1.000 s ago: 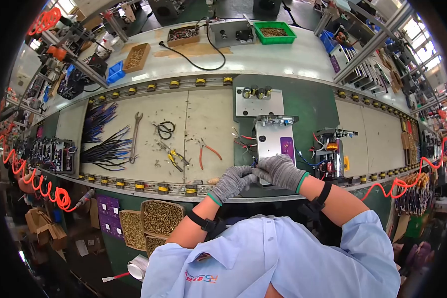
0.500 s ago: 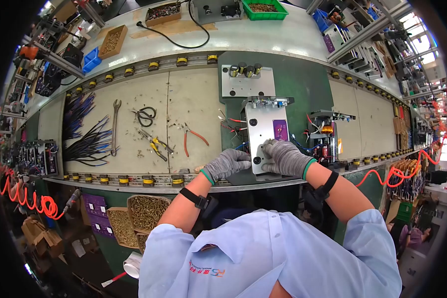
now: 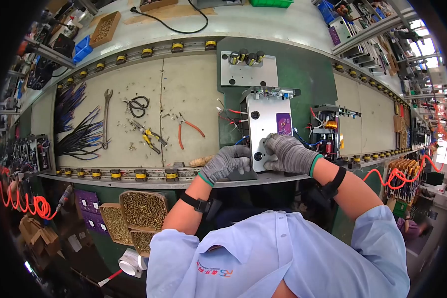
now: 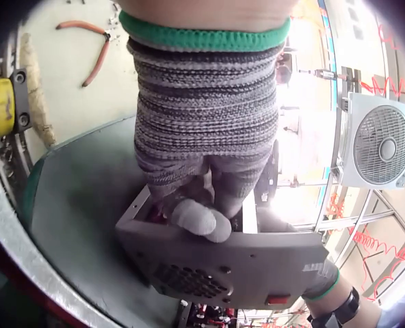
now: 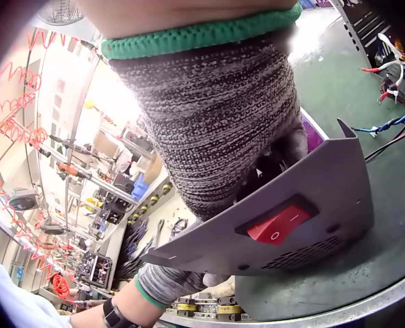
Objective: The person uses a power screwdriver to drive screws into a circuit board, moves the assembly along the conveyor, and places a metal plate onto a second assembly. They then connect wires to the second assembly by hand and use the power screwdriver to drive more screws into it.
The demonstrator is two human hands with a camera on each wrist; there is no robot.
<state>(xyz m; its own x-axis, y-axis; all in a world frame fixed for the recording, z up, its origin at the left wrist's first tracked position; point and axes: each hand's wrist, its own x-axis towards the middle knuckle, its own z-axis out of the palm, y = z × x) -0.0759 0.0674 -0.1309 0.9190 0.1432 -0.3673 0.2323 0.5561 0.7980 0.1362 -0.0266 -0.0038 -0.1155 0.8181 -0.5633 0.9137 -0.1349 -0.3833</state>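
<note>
A silver metal chassis [image 3: 269, 119], with a purple circuit board [image 3: 284, 124] on its plate, lies at the front of the green mat. My gloved right hand [image 3: 289, 155] grips its near right part. In the right wrist view that hand is behind a grey end panel [image 5: 295, 236] with a red rocker switch [image 5: 279, 224]. My gloved left hand [image 3: 227, 163] is at the chassis's near left corner. In the left wrist view its bent fingertips [image 4: 196, 217] hook at the panel's upper edge; the inner parts of those fingers are hidden.
Left of the mat lie red-handled cutters [image 3: 189, 130], yellow-handled pliers [image 3: 150, 137], black scissors [image 3: 137, 106], a wrench [image 3: 107, 119] and cable bundles [image 3: 79, 136]. A wired assembly [image 3: 328, 129] stands to the right. Behind is a plate with capacitors [image 3: 248, 74]. Boxes of brass screws [image 3: 143, 209] sit below the edge.
My hands were together over the chassis's near end; the left has moved left to its side, the right onto its plate. The head view has shifted, so the bench appears higher up.
</note>
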